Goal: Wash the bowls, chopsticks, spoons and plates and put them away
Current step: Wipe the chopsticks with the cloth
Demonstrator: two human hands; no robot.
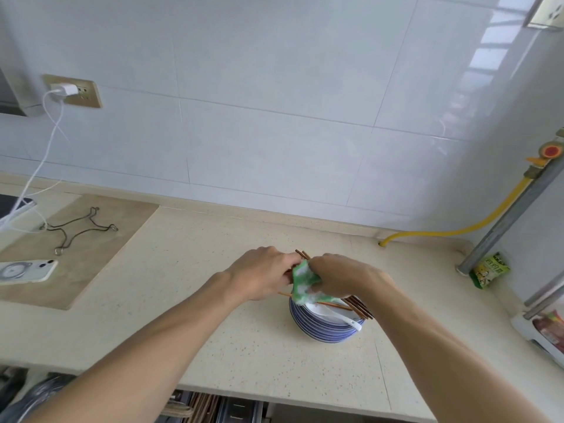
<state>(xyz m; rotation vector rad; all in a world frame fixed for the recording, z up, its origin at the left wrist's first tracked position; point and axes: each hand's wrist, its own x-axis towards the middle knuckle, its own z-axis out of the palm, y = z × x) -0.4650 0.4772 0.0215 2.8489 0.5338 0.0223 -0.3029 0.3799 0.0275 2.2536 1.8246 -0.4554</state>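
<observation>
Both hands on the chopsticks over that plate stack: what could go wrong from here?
1. The left hand and the right hand, which holds the green sponge, work the chopsticks above the stacked plates; a slip could scatter the chopsticks.
2. The white spoon lies loose on top and overhangs the rim; it could be knocked off.
</observation>
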